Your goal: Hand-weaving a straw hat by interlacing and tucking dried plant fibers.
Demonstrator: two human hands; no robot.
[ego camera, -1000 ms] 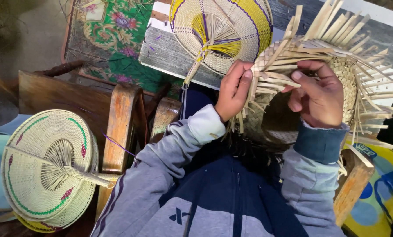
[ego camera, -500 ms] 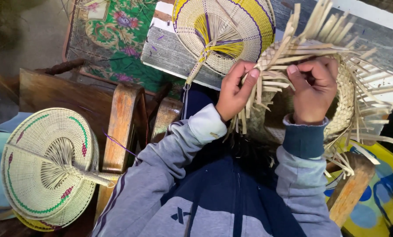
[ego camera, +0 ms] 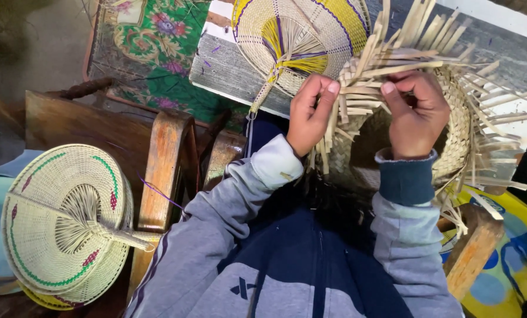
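A half-woven straw basket [ego camera: 457, 126] with many loose pale strips sticking out sits in front of my chest. My left hand [ego camera: 309, 115] pinches strips at the basket's left rim. My right hand [ego camera: 415, 109] grips strips at the top of the rim, thumb pressed on one strip. Both forearms are in grey and navy sleeves. The basket's inside is partly hidden by my hands.
A finished woven fan with yellow and purple bands [ego camera: 301, 41] lies on a grey wooden board [ego camera: 228, 70] just beyond my left hand. Another woven fan with green and red marks [ego camera: 66, 221] rests at lower left beside a wooden chair arm [ego camera: 163, 171]. A green floral cloth [ego camera: 151, 53] lies behind.
The right hand has moved from the far side of the rim toward the centre, closer to the left hand. The basket has tilted and the strips have shifted.
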